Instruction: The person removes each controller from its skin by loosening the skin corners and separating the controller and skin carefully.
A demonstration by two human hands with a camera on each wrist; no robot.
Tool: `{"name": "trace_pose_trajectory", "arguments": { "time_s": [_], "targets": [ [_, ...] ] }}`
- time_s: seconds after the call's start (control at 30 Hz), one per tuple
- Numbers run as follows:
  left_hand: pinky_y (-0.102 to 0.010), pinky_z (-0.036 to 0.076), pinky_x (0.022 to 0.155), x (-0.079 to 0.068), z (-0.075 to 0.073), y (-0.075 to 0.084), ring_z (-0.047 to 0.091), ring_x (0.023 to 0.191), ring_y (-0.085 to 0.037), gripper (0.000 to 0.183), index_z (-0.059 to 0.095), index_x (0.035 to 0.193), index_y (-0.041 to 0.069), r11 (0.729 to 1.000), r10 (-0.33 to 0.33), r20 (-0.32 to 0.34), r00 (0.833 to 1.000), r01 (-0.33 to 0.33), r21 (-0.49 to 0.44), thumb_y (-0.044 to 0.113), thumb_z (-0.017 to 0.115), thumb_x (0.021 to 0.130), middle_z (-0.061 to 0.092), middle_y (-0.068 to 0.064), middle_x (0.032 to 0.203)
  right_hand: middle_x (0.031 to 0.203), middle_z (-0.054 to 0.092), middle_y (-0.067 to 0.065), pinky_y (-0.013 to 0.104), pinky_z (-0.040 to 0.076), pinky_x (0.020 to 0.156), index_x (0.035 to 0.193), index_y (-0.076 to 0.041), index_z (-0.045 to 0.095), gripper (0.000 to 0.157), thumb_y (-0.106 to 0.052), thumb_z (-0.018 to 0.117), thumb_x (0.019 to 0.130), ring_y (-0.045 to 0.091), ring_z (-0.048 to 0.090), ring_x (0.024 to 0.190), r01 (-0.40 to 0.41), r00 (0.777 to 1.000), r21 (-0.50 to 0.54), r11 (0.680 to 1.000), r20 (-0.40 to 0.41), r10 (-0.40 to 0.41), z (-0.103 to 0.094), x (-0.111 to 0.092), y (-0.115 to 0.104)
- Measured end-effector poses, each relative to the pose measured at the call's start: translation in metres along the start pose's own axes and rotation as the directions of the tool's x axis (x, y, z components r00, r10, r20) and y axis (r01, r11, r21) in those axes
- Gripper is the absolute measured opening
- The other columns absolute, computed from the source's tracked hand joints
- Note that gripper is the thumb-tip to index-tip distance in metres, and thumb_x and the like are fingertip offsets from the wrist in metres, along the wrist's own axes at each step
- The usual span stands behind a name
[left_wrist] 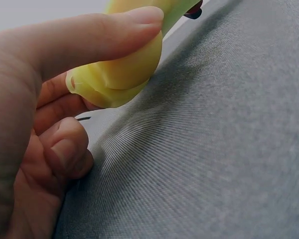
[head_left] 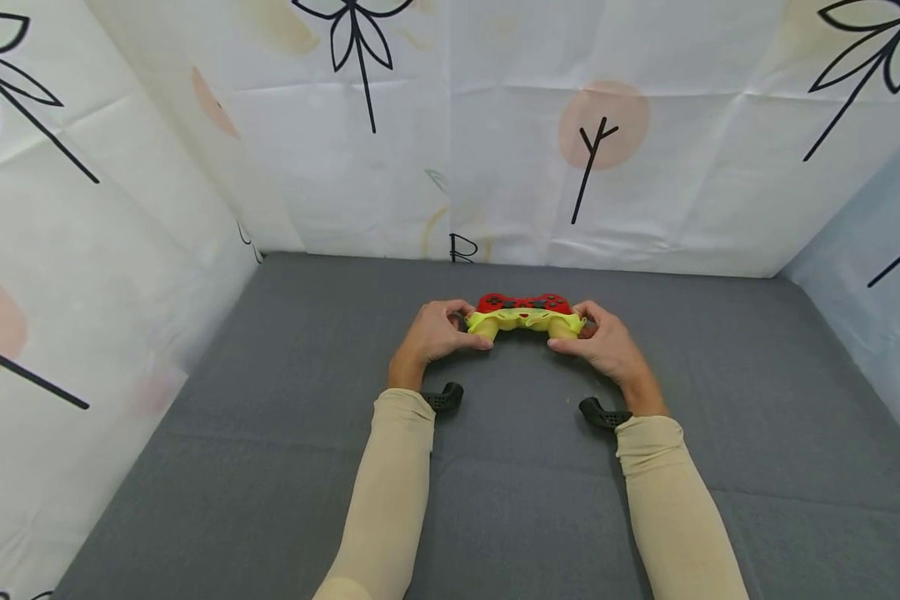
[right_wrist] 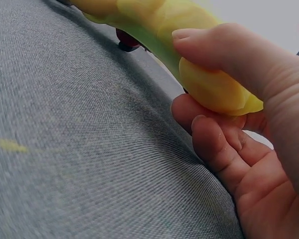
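Observation:
A red game controller (head_left: 523,303) with dark buttons lies at the far middle of the table, partly inside a soft yellow silicone cover (head_left: 526,317). The cover wraps the near side and both grips, its edge bunched along the controller's top. At the left grip, my left hand (head_left: 438,332) pinches the yellow cover (left_wrist: 127,74) between thumb and fingers. My right hand (head_left: 606,340) grips the other end in the same way, its thumb on the cover (right_wrist: 209,87) and fingers below and behind. A dark stick (right_wrist: 127,42) shows under the controller, just over the cloth.
Grey cloth (head_left: 510,500) covers the table. White printed sheets (head_left: 495,167) hang as walls behind and at both sides. Black curved mounts (head_left: 444,398) sit at both wrists, low over the table.

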State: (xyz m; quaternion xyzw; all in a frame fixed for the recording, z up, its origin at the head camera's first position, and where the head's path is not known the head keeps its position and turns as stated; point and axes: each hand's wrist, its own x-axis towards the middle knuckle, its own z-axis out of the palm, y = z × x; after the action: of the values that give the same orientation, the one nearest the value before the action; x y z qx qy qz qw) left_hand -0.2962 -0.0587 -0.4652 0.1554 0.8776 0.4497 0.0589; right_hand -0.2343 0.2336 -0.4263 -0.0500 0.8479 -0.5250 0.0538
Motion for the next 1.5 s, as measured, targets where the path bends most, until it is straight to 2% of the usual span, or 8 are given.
{"name": "trace_pose_trajectory", "arguments": {
  "time_s": [0.33,0.57,0.7,0.87,1.0,1.1,1.27,1.5],
  "targets": [
    [-0.029,0.04,0.062,0.0,0.0,0.0,0.048,0.067,-0.017,0.045,0.074,0.106,0.02,0.999,0.008,-0.019,1.0,-0.008,0.044,0.046,0.09,0.073,0.058,0.0,0.072,0.098,0.055,0.001,0.025,0.047,0.062,0.11,-0.009,0.052,0.046,-0.03,0.084,0.086,0.004,0.06,0.068,0.004,0.998,-0.066,0.998,-0.058,-0.008,0.005,0.014,0.032],
    [-0.03,0.039,0.061,0.002,0.002,0.0,0.046,0.065,-0.016,0.039,0.073,0.1,0.02,0.999,0.008,-0.026,1.0,-0.007,0.033,0.044,0.09,0.075,0.055,0.001,0.068,0.093,0.053,0.001,0.026,0.043,0.056,0.104,-0.009,0.047,0.049,-0.032,0.085,0.084,0.004,0.056,0.06,0.035,0.993,-0.105,0.994,-0.112,-0.047,0.007,0.015,0.035],
    [-0.03,0.039,0.062,0.002,0.002,0.0,0.047,0.067,-0.016,0.038,0.071,0.1,0.02,0.999,0.009,-0.022,1.0,-0.008,0.031,0.044,0.089,0.076,0.055,0.001,0.07,0.097,0.05,0.001,0.024,0.043,0.055,0.108,-0.007,0.044,0.05,-0.024,0.084,0.085,0.002,0.057,0.06,0.072,0.989,-0.068,0.995,-0.121,-0.08,0.007,0.014,0.036],
    [-0.031,0.042,0.065,0.003,0.001,0.0,0.051,0.071,-0.018,0.04,0.069,0.103,0.02,1.0,-0.004,-0.024,1.0,0.004,0.012,0.043,0.089,0.077,0.059,0.0,0.081,0.097,0.061,0.006,0.024,0.051,0.061,0.119,-0.007,0.042,0.054,-0.018,0.083,0.087,0.003,0.067,0.067,0.067,0.993,0.03,0.997,-0.104,-0.063,0.009,0.013,0.034],
    [-0.031,0.045,0.066,0.003,0.001,0.0,0.055,0.074,-0.019,0.042,0.067,0.104,0.022,1.0,-0.012,-0.029,1.0,0.011,-0.017,0.042,0.09,0.076,0.062,0.0,0.088,0.115,0.055,0.005,0.023,0.055,0.066,0.127,-0.008,0.042,0.059,-0.018,0.083,0.086,0.002,0.067,0.073,0.046,0.995,0.073,0.996,-0.095,-0.039,0.009,0.014,0.034],
    [-0.031,0.044,0.064,0.003,0.001,-0.001,0.055,0.071,-0.019,0.044,0.065,0.104,0.022,0.999,-0.007,-0.039,0.999,0.005,-0.054,0.042,0.091,0.074,0.062,-0.001,0.084,0.124,0.051,0.006,0.021,0.053,0.068,0.13,-0.009,0.043,0.062,-0.018,0.084,0.085,0.0,0.065,0.076,0.036,0.995,0.058,0.998,-0.092,-0.03,0.008,0.013,0.034],
    [-0.03,0.04,0.059,0.004,0.0,-0.003,0.049,0.063,-0.017,0.047,0.063,0.105,0.023,0.993,0.004,-0.061,0.998,-0.011,-0.121,0.039,0.093,0.073,0.058,0.0,0.078,0.121,0.056,0.009,0.02,0.048,0.069,0.133,-0.01,0.042,0.066,-0.019,0.085,0.084,0.0,0.061,0.077,0.024,0.997,0.017,1.0,-0.076,-0.023,0.007,0.012,0.034],
    [-0.029,0.037,0.056,0.003,0.0,-0.004,0.044,0.058,-0.015,0.047,0.065,0.104,0.025,0.987,-0.028,-0.069,0.997,0.017,-0.163,0.041,0.094,0.071,0.051,0.001,0.064,0.125,0.057,0.011,0.021,0.048,0.067,0.133,-0.01,0.046,0.065,-0.022,0.086,0.083,0.0,0.06,0.075,-0.013,0.998,0.002,1.0,-0.068,0.013,0.006,0.012,0.033]
  ]
}}
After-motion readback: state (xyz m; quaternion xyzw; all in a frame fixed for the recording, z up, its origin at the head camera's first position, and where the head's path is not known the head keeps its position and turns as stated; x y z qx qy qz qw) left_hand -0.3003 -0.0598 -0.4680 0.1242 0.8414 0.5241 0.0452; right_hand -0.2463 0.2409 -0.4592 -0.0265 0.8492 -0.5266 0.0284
